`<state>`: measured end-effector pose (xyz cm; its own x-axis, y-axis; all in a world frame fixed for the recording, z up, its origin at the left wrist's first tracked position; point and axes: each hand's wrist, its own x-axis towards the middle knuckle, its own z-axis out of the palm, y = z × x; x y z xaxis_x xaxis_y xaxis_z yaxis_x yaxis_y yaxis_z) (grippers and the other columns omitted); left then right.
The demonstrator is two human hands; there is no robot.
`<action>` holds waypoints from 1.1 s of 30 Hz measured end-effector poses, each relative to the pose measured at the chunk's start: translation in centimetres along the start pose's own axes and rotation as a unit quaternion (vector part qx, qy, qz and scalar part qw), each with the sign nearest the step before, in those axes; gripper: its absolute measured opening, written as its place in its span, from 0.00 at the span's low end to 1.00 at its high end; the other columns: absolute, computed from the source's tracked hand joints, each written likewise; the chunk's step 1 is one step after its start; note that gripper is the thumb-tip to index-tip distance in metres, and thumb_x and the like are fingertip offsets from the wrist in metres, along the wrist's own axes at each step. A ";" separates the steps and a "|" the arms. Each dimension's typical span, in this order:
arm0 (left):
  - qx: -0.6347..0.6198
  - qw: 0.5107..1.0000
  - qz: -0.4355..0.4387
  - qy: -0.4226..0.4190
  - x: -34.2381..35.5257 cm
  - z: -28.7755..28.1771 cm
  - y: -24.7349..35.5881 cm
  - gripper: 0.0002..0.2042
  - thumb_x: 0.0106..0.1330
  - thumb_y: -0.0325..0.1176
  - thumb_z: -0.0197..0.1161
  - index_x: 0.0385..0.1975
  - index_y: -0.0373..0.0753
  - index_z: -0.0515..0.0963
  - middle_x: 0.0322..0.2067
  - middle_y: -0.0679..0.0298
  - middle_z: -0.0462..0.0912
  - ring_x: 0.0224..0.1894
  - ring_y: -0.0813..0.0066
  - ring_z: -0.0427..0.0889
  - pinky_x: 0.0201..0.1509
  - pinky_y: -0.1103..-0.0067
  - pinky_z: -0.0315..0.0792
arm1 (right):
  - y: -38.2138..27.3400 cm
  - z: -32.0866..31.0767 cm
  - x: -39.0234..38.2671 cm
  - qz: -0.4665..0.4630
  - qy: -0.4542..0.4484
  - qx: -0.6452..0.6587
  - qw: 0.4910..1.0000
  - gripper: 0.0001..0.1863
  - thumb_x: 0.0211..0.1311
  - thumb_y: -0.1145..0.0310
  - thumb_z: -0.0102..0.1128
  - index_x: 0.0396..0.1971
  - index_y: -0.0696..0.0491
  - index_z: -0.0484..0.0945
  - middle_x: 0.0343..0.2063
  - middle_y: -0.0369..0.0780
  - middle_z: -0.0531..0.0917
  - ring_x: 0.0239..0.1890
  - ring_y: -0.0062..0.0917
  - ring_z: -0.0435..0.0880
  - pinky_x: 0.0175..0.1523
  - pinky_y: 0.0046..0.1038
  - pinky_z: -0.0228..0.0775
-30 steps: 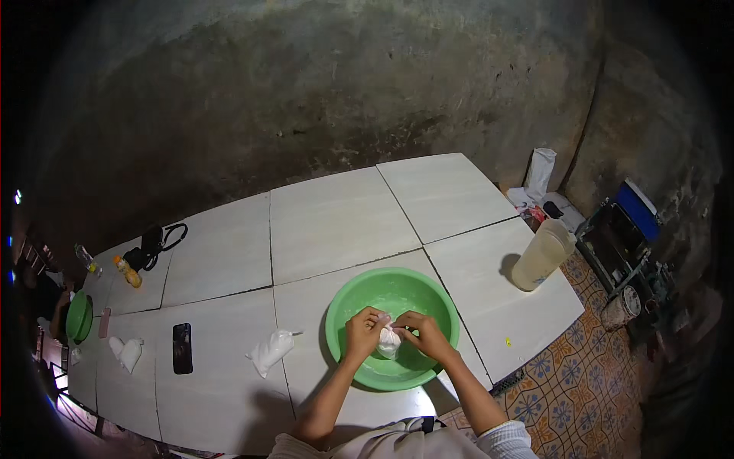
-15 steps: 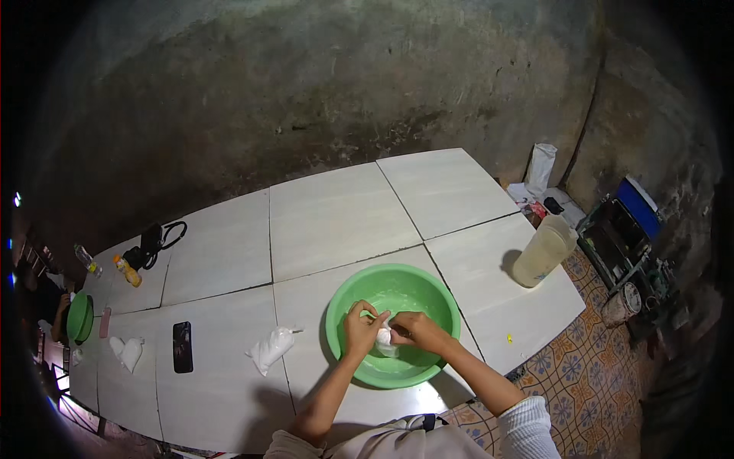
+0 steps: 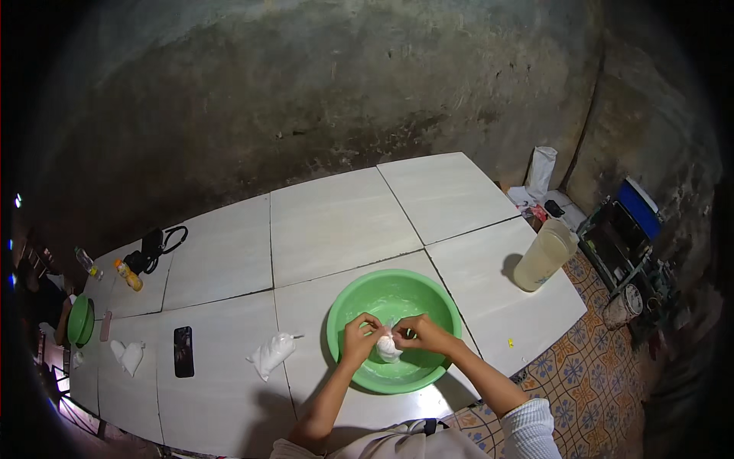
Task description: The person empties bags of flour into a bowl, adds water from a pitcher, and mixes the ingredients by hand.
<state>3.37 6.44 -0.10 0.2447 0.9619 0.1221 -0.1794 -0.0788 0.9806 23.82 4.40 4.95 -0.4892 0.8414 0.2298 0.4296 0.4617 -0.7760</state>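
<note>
A small clear plastic bag of white powder (image 3: 388, 351) hangs inside a green basin (image 3: 397, 382), its gathered top between my hands. My left hand (image 3: 361, 337) pinches the left side of the bag's neck. At the right side, my right hand (image 3: 420, 332) pinches the neck too, fingers curled. White residue coats the basin's inner surface. Left of the basin, another filled bag of white powder (image 3: 273, 355) lies on the white tiled table (image 3: 344, 222).
A tall translucent pitcher (image 3: 547, 256) stands right of the basin. Leftward lie a black phone (image 3: 183, 352), white bags (image 3: 128, 356), a bottle of orange drink (image 3: 128, 275), a black strapped item (image 3: 153, 249) and green bowls (image 3: 80, 320). A person (image 3: 52, 302) is at the far left.
My fingers have shifted at the bag's neck, and the right hand has moved slightly right. More of the bag's rounded, filled part now shows below them.
</note>
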 end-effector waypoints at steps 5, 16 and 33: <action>0.054 0.998 0.004 0.015 -0.5 0.5 1.0 0.07 0.57 0.17 0.67 0.32 0.32 0.75 0.31 0.64 0.79 0.35 0.78 0.80 0.38 0.81 0.75 | -0.2 1.0 0.7 -0.010 0.006 -0.033 0.999 0.10 0.49 0.70 0.69 0.29 0.60 0.80 0.21 0.41 0.81 0.22 0.25 0.79 0.31 0.26 0.72; 0.272 0.956 0.113 -0.007 -2.5 1.1 2.3 0.12 0.56 0.18 0.69 0.39 0.32 0.78 0.42 0.59 0.82 0.50 0.70 0.81 0.55 0.72 0.76 | 1.9 2.0 -0.2 0.079 0.073 0.111 0.988 0.07 0.50 0.73 0.69 0.26 0.59 0.80 0.21 0.31 0.79 0.25 0.11 0.74 0.30 0.17 0.68; 0.091 0.991 0.043 -0.088 -3.0 -0.9 0.9 0.09 0.56 0.17 0.55 0.32 0.31 0.82 0.38 0.55 0.83 0.44 0.68 0.82 0.48 0.79 0.76 | -2.1 3.5 -1.6 0.013 0.135 -0.037 0.990 0.11 0.52 0.80 0.62 0.37 0.59 0.73 0.35 0.45 0.75 0.38 0.38 0.77 0.45 0.35 0.70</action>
<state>1.64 3.75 0.26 0.4006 0.8905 0.2158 -0.0366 -0.2198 0.9749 21.07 1.16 4.16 -0.2599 0.8933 0.3667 0.4992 0.4494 -0.7408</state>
